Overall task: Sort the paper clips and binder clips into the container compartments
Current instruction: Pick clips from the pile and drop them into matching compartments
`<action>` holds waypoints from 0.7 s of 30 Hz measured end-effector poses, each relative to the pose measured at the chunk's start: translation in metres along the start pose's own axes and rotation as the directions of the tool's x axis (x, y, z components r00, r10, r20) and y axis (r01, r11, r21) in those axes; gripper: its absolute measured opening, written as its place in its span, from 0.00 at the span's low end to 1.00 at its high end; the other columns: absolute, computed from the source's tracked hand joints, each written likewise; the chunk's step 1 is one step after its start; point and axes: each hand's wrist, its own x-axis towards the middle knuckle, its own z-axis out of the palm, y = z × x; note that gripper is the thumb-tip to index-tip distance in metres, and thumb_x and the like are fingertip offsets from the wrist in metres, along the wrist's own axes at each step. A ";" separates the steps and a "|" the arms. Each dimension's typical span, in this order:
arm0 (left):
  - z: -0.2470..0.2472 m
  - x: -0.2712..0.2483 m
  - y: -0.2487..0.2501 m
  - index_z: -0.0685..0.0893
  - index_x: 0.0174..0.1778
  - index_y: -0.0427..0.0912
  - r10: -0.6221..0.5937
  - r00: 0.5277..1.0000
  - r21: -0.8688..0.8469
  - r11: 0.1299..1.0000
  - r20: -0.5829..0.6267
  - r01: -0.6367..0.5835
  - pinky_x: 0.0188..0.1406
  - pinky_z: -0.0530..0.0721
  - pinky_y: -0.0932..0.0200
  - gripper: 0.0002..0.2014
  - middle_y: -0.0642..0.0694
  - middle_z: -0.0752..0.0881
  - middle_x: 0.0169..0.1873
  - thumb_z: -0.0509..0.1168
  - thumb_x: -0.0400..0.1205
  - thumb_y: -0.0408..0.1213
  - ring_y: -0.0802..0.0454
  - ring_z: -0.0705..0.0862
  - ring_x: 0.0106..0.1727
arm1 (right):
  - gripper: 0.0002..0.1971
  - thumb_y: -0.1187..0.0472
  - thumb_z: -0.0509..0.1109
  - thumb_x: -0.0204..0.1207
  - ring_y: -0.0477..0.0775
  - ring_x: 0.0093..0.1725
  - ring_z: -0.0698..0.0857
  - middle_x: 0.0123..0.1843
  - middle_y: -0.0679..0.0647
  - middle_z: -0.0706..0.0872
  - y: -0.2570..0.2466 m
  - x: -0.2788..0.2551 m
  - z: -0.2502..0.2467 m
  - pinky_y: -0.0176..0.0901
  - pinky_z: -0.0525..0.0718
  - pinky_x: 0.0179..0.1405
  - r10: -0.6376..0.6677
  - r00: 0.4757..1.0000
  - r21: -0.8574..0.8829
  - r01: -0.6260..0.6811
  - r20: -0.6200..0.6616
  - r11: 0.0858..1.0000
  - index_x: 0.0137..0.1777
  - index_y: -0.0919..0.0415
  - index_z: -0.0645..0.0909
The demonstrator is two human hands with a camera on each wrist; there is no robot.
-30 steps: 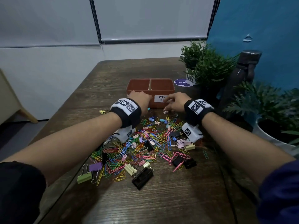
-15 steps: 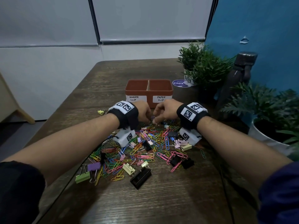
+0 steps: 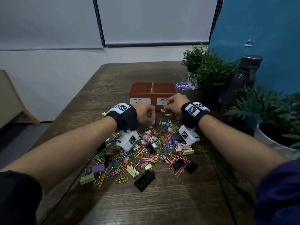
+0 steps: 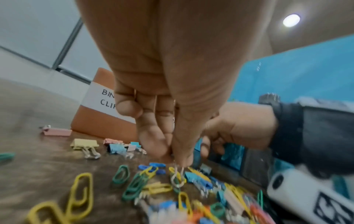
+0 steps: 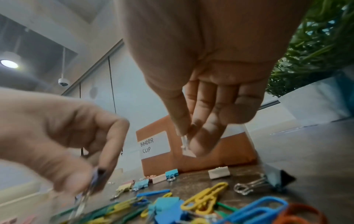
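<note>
A terracotta container (image 3: 172, 90) with two compartments stands past the pile; the left label reads BINDER CLIP, the right PAPER CLIP. Coloured paper clips (image 3: 146, 153) and binder clips (image 3: 143, 180) lie heaped on the table in front of it. My left hand (image 3: 152, 120) hovers over the pile's far edge and pinches a small lavender binder clip (image 4: 178, 177), its wire loops hanging below the fingertips. My right hand (image 3: 165, 108), in front of the PAPER CLIP label, pinches a small pale binder clip (image 5: 186, 146) by its wire handles.
Potted plants (image 3: 209, 70) and a dark bottle (image 3: 240, 83) stand along the right side, with a white pot (image 3: 272, 143) nearer. A blue round sticker (image 3: 185, 86) lies right of the container. A stray yellow clip (image 3: 103, 114) sits left of my left wrist. The table's left edge drops off.
Both hands drew back from the container front to the pile's far edge, met there, then parted. The right hand has risen a little toward the container with a clip.
</note>
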 end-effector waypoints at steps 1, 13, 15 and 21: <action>-0.004 0.003 0.000 0.84 0.44 0.49 -0.024 0.999 -0.002 1.000 -0.040 0.024 0.44 0.85 0.58 0.07 0.52 0.89 0.41 0.76 0.75 0.41 0.55 0.87 0.42 | 0.02 0.65 0.80 0.72 0.52 0.32 0.90 0.39 0.55 0.93 0.001 -0.001 0.000 0.43 0.89 0.29 0.008 1.000 -0.021 -0.008 0.013 1.000 0.41 0.59 0.90; -0.010 0.022 -0.003 0.86 0.53 0.52 -0.102 0.984 0.301 0.943 -0.149 0.143 0.47 0.83 0.55 0.10 0.52 0.86 0.49 0.71 0.78 0.50 0.48 0.85 0.52 | 0.11 0.59 0.77 0.72 0.45 0.50 0.85 0.50 0.44 0.89 0.005 -0.025 -0.010 0.39 0.84 0.47 -0.051 0.955 -0.374 0.163 0.292 0.913 0.50 0.43 0.92; 0.001 0.022 0.015 0.87 0.55 0.52 0.030 0.998 0.277 0.961 -0.059 -0.013 0.50 0.84 0.54 0.10 0.55 0.86 0.49 0.70 0.80 0.48 0.52 0.85 0.52 | 0.16 0.64 0.72 0.74 0.47 0.52 0.85 0.51 0.43 0.88 0.010 -0.027 -0.014 0.38 0.83 0.50 -0.037 0.953 -0.413 0.166 0.302 0.896 0.50 0.40 0.91; 0.018 0.032 0.047 0.88 0.59 0.48 0.106 0.984 0.254 0.957 0.145 -0.140 0.54 0.86 0.53 0.15 0.50 0.90 0.51 0.74 0.77 0.42 0.50 0.86 0.52 | 0.13 0.65 0.72 0.77 0.46 0.50 0.84 0.44 0.43 0.86 0.020 -0.033 -0.023 0.37 0.81 0.54 -0.011 0.962 -0.440 0.135 0.274 0.888 0.54 0.47 0.91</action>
